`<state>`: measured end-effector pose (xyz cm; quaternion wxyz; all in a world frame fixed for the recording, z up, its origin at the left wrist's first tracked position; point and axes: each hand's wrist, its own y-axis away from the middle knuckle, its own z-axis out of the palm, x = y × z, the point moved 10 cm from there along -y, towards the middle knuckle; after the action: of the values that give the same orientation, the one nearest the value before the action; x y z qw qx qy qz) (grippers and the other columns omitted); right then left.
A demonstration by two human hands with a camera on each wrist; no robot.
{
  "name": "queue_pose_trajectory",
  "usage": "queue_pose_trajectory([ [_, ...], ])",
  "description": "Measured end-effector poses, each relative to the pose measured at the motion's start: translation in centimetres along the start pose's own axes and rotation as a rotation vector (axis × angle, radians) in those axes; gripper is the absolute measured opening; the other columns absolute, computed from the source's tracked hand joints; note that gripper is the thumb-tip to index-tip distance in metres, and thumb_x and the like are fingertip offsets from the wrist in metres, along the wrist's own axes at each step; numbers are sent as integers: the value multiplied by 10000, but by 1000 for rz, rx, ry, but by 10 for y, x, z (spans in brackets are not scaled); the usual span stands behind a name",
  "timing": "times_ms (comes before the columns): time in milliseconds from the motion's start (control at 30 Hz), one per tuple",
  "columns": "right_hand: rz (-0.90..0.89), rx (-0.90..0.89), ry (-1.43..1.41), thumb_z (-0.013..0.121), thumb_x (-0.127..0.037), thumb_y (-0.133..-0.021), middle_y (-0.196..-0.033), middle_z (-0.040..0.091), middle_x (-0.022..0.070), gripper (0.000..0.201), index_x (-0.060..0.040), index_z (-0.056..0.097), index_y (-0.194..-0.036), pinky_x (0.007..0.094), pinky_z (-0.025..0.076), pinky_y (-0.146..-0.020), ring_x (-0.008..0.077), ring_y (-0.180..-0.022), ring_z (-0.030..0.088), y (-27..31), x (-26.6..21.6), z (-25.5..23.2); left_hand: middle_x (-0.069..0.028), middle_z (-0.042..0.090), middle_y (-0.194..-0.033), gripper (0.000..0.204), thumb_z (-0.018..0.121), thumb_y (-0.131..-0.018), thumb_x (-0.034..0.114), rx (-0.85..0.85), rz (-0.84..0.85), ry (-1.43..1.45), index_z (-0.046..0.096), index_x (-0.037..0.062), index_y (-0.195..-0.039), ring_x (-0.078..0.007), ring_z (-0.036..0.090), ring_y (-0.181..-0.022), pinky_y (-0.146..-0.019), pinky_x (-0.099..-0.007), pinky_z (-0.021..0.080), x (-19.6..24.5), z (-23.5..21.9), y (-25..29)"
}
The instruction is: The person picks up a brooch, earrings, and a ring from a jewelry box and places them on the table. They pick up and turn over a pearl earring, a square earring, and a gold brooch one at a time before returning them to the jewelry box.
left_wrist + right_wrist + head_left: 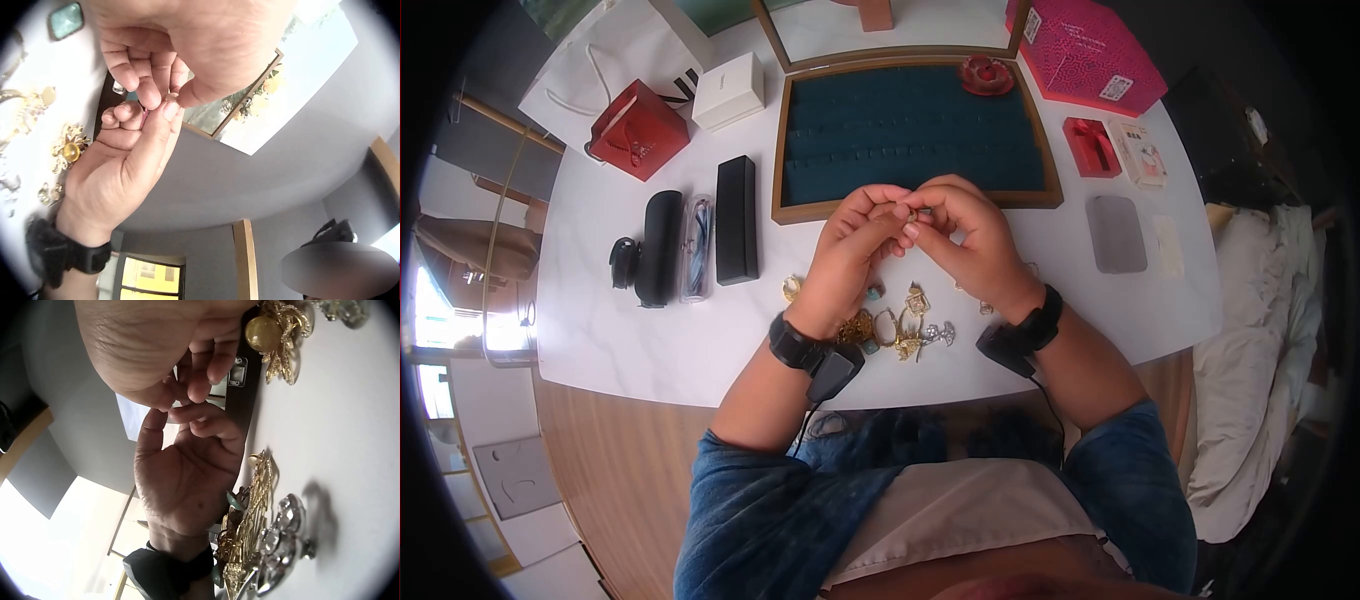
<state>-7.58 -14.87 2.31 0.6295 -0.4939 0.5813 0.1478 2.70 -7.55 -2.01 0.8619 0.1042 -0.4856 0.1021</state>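
Over the near edge of the jewellery case [798,212], my left hand [855,245] and right hand [975,235] meet fingertip to fingertip. Both pinch a small shiny piece [913,214], mostly covered by the fingers; I cannot tell its kind. Below the hands, jewellery lies on the white table: a gold brooch with an amber bead [70,152], a ring with a turquoise stone [66,22], and a silver piece with clear stones [281,531]. The case has a wooden frame, dark green slotted lining and a raised glass lid. A red flower ornament [986,75] sits in its far right corner.
To the left stand a long black box [737,220], a clear case [696,248], a black glasses case [659,248], a red bag [640,130] and a white box [730,92]. On the right are a pink box [1090,55], a small red box [1091,148] and a grey pad [1116,234].
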Motion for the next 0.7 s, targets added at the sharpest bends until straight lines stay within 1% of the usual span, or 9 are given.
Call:
queue_pose_trajectory([
  [233, 27, 5, -9, 716, -1, -950, -1125, 622, 58, 247, -26, 672, -1192, 224, 506, -717, 75, -831, 612, 1, 3, 1, -60, 713, -1072, 202, 582, -1088, 137, 7, -1, -24, 603, 20, -1251, -83, 641, -903, -825, -227, 505, 0, 0, 1],
  [433, 28, -3, 9, 714, -2, -953, -1128, 622, 59, 247, -25, 670, -1195, 225, 512, -721, 78, -838, 625, 1, 2, 1, -59, 712, -1073, 207, 583, -1089, 152, -3, -1, -29, 602, 26, -1252, -80, 639, -902, -822, -228, 500, -2, -2, 0],
  [700, 31, 5, -26, 719, -3, -952, -1129, 622, 58, 247, -27, 676, -1194, 228, 519, -732, 96, -889, 637, 1, 4, 1, -66, 720, -1082, 196, 558, -1092, 143, 3, 0, -11, 600, 27, -1245, -86, 643, -903, -825, -232, 499, 0, 0, 1],
])
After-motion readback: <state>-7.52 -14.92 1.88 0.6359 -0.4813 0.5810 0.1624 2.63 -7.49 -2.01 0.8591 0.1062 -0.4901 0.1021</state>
